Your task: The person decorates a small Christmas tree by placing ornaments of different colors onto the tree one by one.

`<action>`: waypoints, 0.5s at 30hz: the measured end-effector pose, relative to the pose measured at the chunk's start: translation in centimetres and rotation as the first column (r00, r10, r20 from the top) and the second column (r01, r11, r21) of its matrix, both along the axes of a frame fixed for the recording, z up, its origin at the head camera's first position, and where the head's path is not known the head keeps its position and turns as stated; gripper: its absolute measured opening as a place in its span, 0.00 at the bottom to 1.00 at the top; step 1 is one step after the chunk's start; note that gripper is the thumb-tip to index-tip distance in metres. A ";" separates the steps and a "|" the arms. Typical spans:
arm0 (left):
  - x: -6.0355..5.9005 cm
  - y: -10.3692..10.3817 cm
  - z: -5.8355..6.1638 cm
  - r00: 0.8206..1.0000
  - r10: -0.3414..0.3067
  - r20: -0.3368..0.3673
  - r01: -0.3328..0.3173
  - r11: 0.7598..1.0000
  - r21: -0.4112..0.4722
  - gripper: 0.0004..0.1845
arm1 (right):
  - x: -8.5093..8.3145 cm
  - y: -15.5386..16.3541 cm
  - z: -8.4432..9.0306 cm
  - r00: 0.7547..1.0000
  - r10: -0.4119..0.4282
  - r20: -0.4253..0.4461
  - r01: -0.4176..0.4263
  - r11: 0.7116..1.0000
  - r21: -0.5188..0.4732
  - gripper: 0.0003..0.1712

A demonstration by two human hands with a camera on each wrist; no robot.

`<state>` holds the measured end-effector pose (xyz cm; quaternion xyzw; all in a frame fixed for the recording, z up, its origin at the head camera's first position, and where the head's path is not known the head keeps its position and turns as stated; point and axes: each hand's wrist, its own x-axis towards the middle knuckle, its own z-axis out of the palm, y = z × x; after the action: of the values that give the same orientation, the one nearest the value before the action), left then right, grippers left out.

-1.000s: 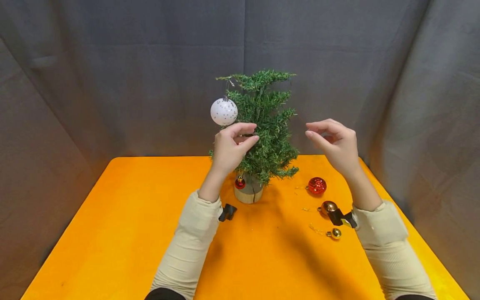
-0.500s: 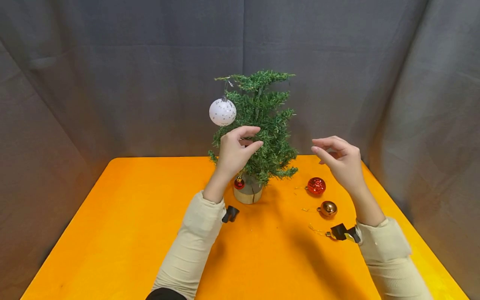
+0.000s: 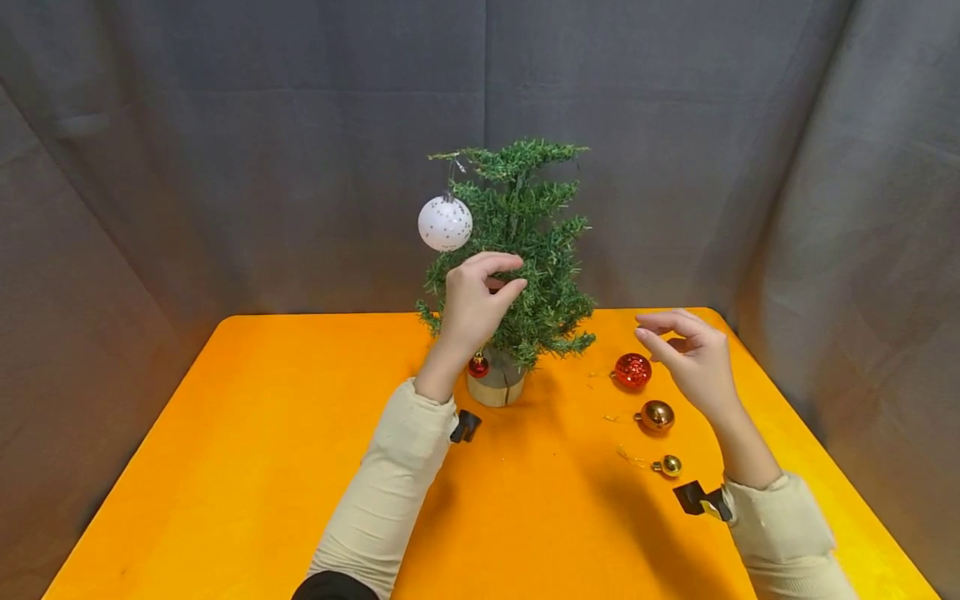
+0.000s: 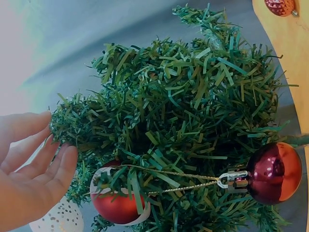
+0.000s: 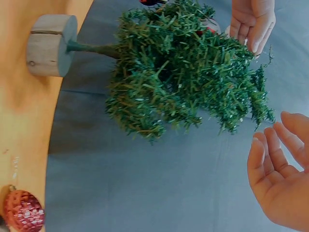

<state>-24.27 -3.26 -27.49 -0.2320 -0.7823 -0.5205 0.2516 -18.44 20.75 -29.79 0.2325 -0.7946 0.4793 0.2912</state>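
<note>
A small artificial Christmas tree (image 3: 555,258) stands on a wooden base (image 3: 497,393). From its upper left branch hangs a white speckled bauble (image 3: 445,223). Low on the left hangs a small red bauble (image 3: 478,365); a red-and-white bauble (image 4: 118,205) shows among the branches in the left wrist view. My left hand (image 3: 476,304) is by the tree's left side, thumb and fingers apart, fingertips beside the needles, holding nothing. To the tree's right, my right hand (image 3: 697,362) hovers with loosely bent fingers and nothing in them, near a red glittery bauble (image 3: 632,372).
A copper bauble (image 3: 657,417) and a small gold bauble (image 3: 671,466) lie in a row with the red one on the orange table (image 3: 300,467), their gold strings pointing left. Grey curtains (image 3: 300,167) stand behind and at both sides.
My right hand has moved down and slightly right, from beside the tree's middle towards the loose baubles. My left hand has shifted slightly down and right, its thumb and fingers still apart.
</note>
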 end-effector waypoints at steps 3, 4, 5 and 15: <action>0.0 0.1 0.0 1.000 0.005 -0.011 -0.005 1.000 -0.009 0.11 | 0.7 -0.1 -0.2 0.999 -0.023 0.036 0.024 1.000 -0.021 0.08; 0.0 0.1 0.0 1.000 0.006 -0.017 -0.006 1.000 -0.012 0.11 | 0.8 0.0 -0.4 0.998 -0.032 0.047 0.033 0.999 -0.024 0.08; -0.1 0.1 -0.1 1.000 0.007 -0.021 -0.007 1.000 -0.015 0.11 | 0.6 0.3 -1.0 0.998 -0.038 0.058 0.039 0.999 -0.027 0.08; 0.0 0.0 -0.1 0.999 0.014 -0.034 -0.015 1.000 -0.015 0.09 | -3.5 7.0 -10.8 0.987 0.102 0.125 -0.089 0.990 -0.112 0.11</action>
<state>-24.27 -3.26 -27.58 -0.2369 -0.7835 -0.5089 0.2667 -21.96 27.79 -40.63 0.2226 -0.7733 0.5485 0.2272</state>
